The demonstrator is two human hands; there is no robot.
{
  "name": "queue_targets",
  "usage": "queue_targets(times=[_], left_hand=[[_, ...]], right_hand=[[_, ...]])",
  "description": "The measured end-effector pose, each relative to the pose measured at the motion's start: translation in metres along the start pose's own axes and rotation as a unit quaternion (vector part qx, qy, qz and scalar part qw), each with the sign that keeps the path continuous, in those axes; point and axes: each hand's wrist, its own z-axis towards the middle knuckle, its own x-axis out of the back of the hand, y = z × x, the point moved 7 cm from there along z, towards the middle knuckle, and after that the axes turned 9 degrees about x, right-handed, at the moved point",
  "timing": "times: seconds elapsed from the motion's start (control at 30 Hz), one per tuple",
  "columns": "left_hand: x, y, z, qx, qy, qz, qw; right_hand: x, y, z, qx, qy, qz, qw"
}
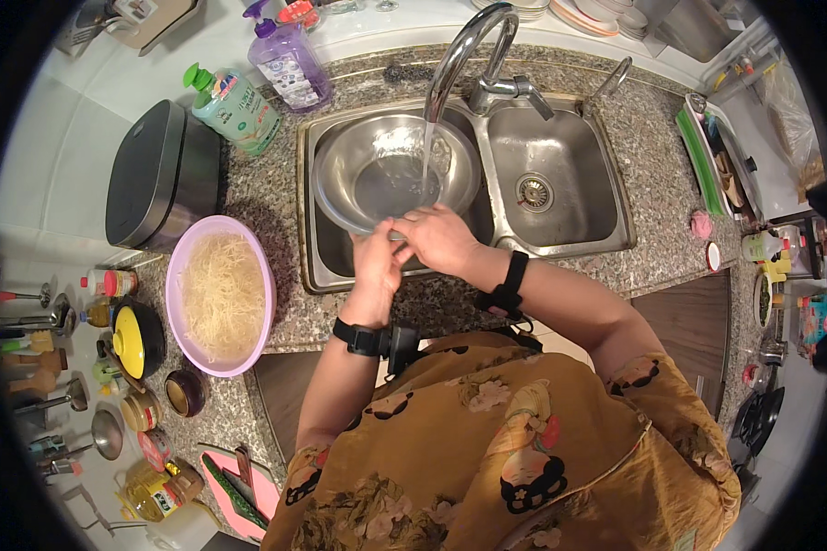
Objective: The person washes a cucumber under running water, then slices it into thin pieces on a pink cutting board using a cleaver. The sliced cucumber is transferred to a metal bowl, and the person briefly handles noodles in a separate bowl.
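Observation:
Water runs from the chrome faucet into a round stainless steel basin, which stands in the left bowl of the double sink. My left hand and my right hand meet at the basin's near rim, fingers touching or overlapping. Whether they grip the rim or hold something small between them cannot be made out. Some water lies in the basin. Left of the sink, a pink plastic tub holds a heap of pale, thin shreds or noodles, kind unclear.
Two pump bottles, green and purple, stand behind a dark bin-like container. A pink cutting board bears a cucumber and a knife at lower left. Jars and a yellow-lidded pot line the left counter.

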Motion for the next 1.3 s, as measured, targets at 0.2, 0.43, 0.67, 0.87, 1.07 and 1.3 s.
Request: queue_targets(times=[0.2, 0.43, 0.67, 0.87, 1.07, 1.3], left_hand=[[0.035, 0.057, 0.013, -0.034, 0.01, 0.089, 0.995], [-0.014, 0.004, 0.0, -0.006, -0.078, -0.071, 0.994], [0.031, 0.059, 0.008, 0.022, -0.044, 0.122, 0.991], [-0.001, 0.004, 0.005, -0.003, -0.049, -0.045, 0.998], [0.032, 0.056, 0.005, 0.024, -0.055, 0.124, 0.99], [0.003, 0.02, 0.0, -0.03, -0.059, -0.061, 0.996]], right_hand=[[0.006, 0.06, -0.021, 0.118, -0.07, -0.146, 0.98], [0.021, -0.005, 0.01, 0.062, 0.005, -0.044, 0.997], [0.029, 0.055, -0.019, 0.174, 0.082, -0.184, 0.964], [0.019, -0.009, 0.017, 0.108, 0.032, -0.075, 0.991], [0.03, 0.047, -0.014, 0.176, 0.043, -0.195, 0.964], [0.025, -0.011, 0.01, 0.139, 0.045, -0.07, 0.987]])
